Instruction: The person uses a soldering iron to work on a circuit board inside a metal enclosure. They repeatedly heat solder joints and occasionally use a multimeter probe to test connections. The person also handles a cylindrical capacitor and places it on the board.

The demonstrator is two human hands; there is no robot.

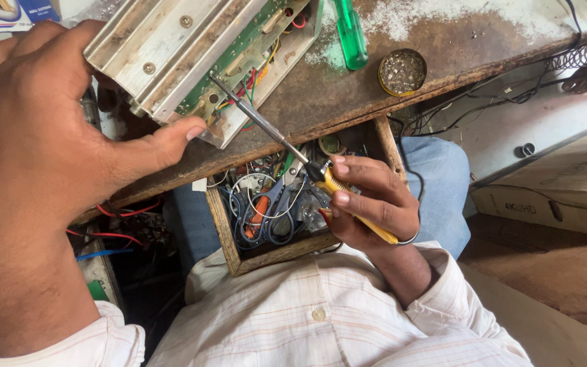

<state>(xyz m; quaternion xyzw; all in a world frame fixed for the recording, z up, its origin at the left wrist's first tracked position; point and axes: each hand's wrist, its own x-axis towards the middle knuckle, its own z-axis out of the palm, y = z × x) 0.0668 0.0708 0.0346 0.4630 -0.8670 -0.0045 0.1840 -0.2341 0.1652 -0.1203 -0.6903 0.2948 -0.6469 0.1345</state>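
Right hand: the right hand (368, 200) is closed around the yellow handle of a soldering iron (293, 149), held like a pen, over an open wooden drawer (220, 224) full of wires and orange-handled scissors (266, 211).
Left hand: the left hand (49, 136) grasps the electronic chassis (191, 61), a metal case with a finned heat sink and a green circuit board; the thumb presses on its near edge, the fingers go behind it.
Where the chassis is: it lies on the worn wooden table (402, 102), tilted up toward the person, its near corner over the table edge.
Soldering iron, direction: its long axis runs diagonally, from the handle at the lower right up to the tip at the upper left; the tip seems to touch the board edge, among the coloured wires.
Chassis, direction: its long axis runs from lower left to upper right, across the line of the iron.
How to do the step well: I judge that the left hand must hold the chassis firm, and only the tip should meet the joint, away from the wire insulation and from the thumb.
Nearby: a green-handled screwdriver (350, 34) and a small round tin (402, 71) lie on the table, apart from both hands.
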